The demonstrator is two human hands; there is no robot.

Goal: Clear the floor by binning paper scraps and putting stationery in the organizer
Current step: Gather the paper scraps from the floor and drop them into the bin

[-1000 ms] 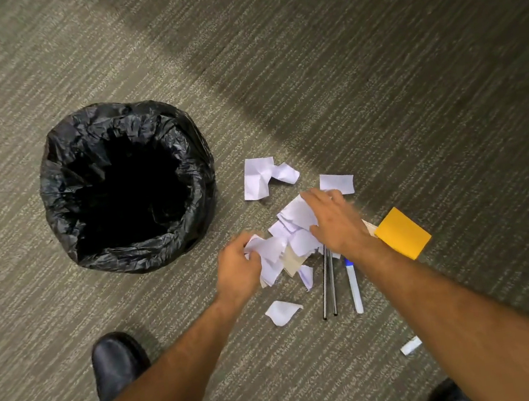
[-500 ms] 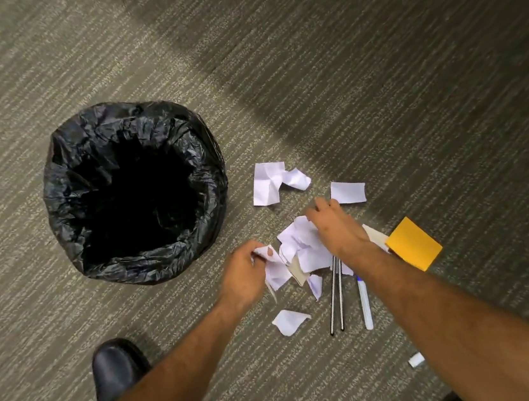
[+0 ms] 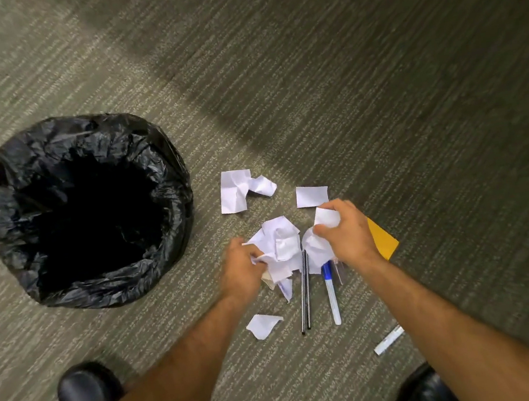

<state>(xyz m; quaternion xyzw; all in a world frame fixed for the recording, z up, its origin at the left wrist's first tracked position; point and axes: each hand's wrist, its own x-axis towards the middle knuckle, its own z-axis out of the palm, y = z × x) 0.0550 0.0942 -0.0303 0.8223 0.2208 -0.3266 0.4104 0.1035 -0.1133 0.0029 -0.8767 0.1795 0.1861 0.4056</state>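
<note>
A: Where are your hands?

B: Your left hand (image 3: 243,269) is low over the carpet floor (image 3: 377,103), fingers curled shut around a crumpled bunch of white paper scraps (image 3: 278,245). Your right hand (image 3: 349,235) is just beside it, closed on its own wad of white paper (image 3: 321,230), thumb and fingers pinching it.

A: What else lies there?

B: Beyond your hands, a creased paper piece (image 3: 238,190) lies with a smaller one touching its right edge, and a flat square scrap (image 3: 312,195) lies just past your right hand. A torn scrap (image 3: 263,325) lies nearer you, beside your left forearm.

A: And the stationery?

B: Two thin dark pens (image 3: 305,298) lie side by side on the floor between your wrists, their far ends under the paper you hold. A white marker with a blue cap (image 3: 331,292) lies just right of them, cap end beneath your right hand's wad. An orange sticky pad (image 3: 383,239) shows behind your right wrist, partly hidden. A small white strip (image 3: 388,340) lies against your right forearm; you cannot tell what it is.

A: The bin?

B: The bin with the black liner (image 3: 91,208) stands open to your left, near the scraps. Your black shoe (image 3: 87,395) is below it, and another shoe (image 3: 423,390) shows at the bottom edge.
</note>
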